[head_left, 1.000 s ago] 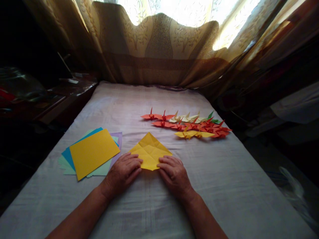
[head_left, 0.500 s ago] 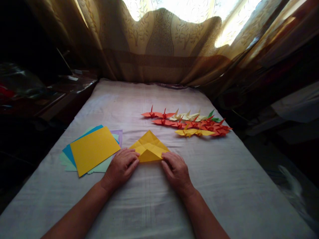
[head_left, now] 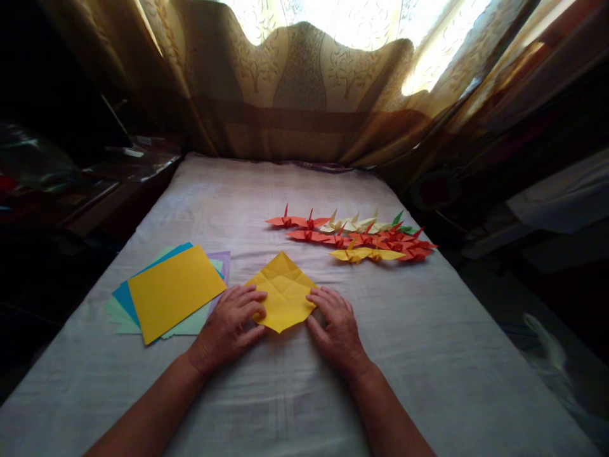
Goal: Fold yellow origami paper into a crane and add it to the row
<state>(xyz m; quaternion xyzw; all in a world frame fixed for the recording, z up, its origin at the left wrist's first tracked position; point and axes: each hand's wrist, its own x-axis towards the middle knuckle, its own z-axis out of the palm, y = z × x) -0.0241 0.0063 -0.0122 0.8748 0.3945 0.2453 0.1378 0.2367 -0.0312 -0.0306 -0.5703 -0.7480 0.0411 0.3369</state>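
Observation:
A creased sheet of yellow origami paper (head_left: 284, 292) lies in front of me, one corner pointing away and another toward me. My left hand (head_left: 234, 317) holds its left side, fingertips on top and the thumb at the lower edge. On the opposite side my right hand (head_left: 334, 322) grips the right edge between curled fingers and thumb. Both side corners are partly hidden by my fingers. Just left of my left hand is a fanned stack of paper with a yellow sheet (head_left: 176, 295) on top and a blue sheet (head_left: 126, 301) under it.
Rows of folded paper cranes stand at the back right: red cranes (head_left: 309, 235), cream cranes (head_left: 354, 224), a green crane (head_left: 402, 226) and yellow cranes (head_left: 366, 254). A pale cloth (head_left: 238, 190) covers the surface. Behind it hangs a patterned curtain (head_left: 285, 89).
The near flap of the yellow paper has unfolded toward me, so its near edge now ends in a point. Both hands stay at its sides. The view has shifted slightly.

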